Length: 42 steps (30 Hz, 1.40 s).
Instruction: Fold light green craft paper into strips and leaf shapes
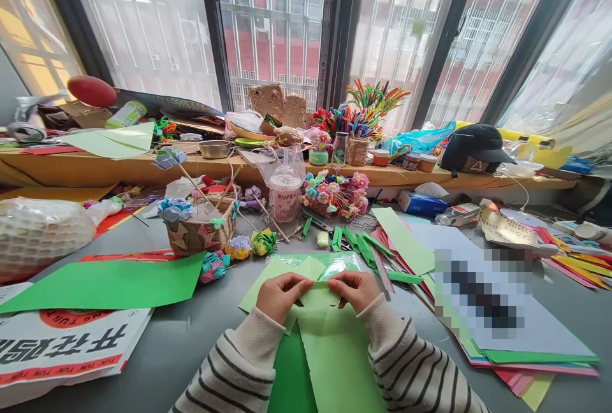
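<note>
Left hand (283, 295) and right hand (356, 287) pinch pale-green paper (337, 359) at its far edge; likely folding, next move calls for even creasing.

At eight o'clock, a white-and-red packet (57, 346) repeats "TUN" beneath large Chinese characters. Near three o'clock, a black cap (471, 142) bears "A".

A black cloth cap (471, 145) and a shallow round metal bowl (215, 149) rest on the yellowish wooden ledge (129, 169), while a blue rectangular tissue box (421, 204) stands below on the grey tabletop (176, 343).
</note>
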Motion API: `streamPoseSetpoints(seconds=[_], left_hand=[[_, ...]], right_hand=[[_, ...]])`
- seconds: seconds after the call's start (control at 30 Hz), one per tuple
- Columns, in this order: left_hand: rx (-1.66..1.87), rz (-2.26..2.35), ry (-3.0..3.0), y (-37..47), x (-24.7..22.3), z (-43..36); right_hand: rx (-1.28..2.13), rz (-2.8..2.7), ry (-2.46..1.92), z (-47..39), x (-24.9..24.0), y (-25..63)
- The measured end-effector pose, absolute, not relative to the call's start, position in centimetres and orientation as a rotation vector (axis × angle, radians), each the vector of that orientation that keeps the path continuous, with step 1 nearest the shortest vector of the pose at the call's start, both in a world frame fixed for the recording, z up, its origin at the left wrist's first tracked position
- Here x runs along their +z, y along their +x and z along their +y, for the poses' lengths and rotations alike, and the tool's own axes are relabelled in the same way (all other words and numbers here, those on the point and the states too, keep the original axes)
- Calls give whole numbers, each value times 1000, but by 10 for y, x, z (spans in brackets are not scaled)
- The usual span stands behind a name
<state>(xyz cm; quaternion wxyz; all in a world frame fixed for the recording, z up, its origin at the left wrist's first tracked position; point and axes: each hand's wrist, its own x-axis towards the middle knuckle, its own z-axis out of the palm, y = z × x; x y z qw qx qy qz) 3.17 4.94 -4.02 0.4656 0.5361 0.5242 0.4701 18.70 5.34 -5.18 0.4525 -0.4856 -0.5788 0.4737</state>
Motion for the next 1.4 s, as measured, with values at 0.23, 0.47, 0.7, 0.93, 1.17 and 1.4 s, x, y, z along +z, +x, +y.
streamPoseSetpoints(seconds=[0.23, 0.47, 0.7, 0.93, 1.17, 1.4], left_hand=[[1190, 1239, 1458, 31, -46, 50], [1285, 1215, 1955, 35, -44, 42], [1215, 1190, 1859, 30, -44, 46], [1212, 1211, 1602, 27, -42, 49], [1314, 1286, 1491, 26, -47, 51], [1251, 1220, 1473, 30, -45, 49]], right_hand=[[981, -1592, -1174, 57, -52, 192], [684, -1837, -1054, 51, -48, 187], [629, -1904, -1056, 51, -41, 191], [642, -1886, -1075, 58, -41, 204], [612, -1845, -1127, 64, -44, 212], [677, -1777, -1100, 59, -42, 200]])
